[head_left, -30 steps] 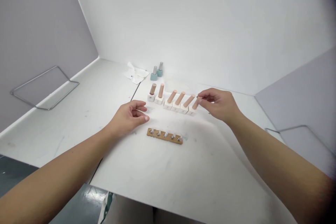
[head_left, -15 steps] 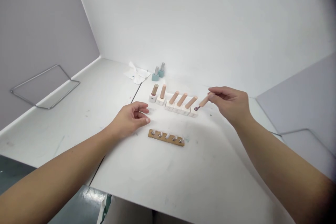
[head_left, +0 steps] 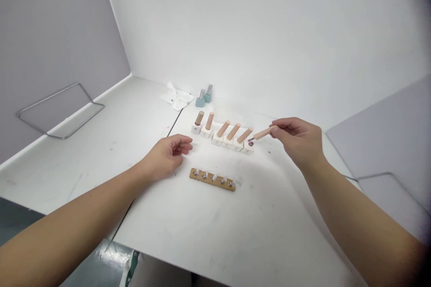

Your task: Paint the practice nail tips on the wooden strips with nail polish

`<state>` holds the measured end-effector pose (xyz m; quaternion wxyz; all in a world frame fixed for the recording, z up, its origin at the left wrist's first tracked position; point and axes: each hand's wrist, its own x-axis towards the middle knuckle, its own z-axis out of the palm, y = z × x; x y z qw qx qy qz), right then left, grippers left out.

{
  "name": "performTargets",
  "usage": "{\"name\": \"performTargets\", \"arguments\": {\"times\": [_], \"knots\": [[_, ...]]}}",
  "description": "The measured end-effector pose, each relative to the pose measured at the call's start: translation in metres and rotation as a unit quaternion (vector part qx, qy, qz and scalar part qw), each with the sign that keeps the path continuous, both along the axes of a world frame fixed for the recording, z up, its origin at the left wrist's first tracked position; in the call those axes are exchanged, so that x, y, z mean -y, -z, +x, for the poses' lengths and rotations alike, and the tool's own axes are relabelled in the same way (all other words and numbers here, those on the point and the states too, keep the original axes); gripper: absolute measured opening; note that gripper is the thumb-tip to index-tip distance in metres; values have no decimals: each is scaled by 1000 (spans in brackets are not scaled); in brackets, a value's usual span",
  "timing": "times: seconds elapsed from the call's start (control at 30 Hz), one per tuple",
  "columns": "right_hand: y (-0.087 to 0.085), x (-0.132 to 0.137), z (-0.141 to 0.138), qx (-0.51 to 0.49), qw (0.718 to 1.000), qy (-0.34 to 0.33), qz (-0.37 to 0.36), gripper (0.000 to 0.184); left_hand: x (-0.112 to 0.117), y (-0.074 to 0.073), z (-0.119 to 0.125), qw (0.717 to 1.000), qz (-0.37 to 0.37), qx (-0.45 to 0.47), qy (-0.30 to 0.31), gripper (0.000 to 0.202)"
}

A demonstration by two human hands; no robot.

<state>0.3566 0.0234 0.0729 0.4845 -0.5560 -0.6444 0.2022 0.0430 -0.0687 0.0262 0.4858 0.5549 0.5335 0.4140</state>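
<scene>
- Right of centre in the frame, the right hand (head_left: pixel 299 141) pinches a peach cap (head_left: pixel 264 133) by its far end between thumb and fingers, probably to leave the brush (head_left: pixel 251 139) free to point at the bottle.
- Just below that brush, at the right end of the row, the open bottle (head_left: pixel 248 148) shows a dark mouth; whether bristles and rim touch, I cannot tell. The low, slanted hold seems meant to keep the wet end close to the bottle.
- Left of centre, the left hand (head_left: pixel 164 156) rests loosely curled, thumb a little apart from the fingers, with nothing visible in its grasp; it seems kept near the work as a spare.
- Mid-frame, the capped bottles (head_left: pixel 227 142) stand side by side, likely so each can be reached singly; a gold-capped bottle (head_left: pixel 197 128) closes the row's left end.
- Lower centre, a brown strip (head_left: pixel 212 180) bearing small clear pieces (head_left: pixel 215 176) lies on the desk (head_left: pixel 208 226), between both forearms, presumably for easy reach.
- Upper left of centre, teal bottles (head_left: pixel 200 102) and a crumpled tissue (head_left: pixel 178 100) sit back, apparently out of the way.
</scene>
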Motion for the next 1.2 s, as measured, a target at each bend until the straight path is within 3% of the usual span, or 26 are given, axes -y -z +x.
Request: {"name": "performTargets", "arguments": {"times": [0.33,0.63,0.83,1.0,1.2], "knots": [[-1,1,7,-16,1000,18,-17,15,-1,7,-4,1000,1,2,12,53],[5,0,7,-8,999,21,-34,15,1,4,-2,1000,-11,-2,13,54],[3,1,13,-22,1000,20,-3,15,4,4,1,999,-35,0,-2,53],[-6,15,14,-49,998,30,30,14,10,2,-3,996,-3,-58,62,60],[-12,57,-2,-113,992,15,55,15,13,-3,-6,972,77,-160,154,75]]}}
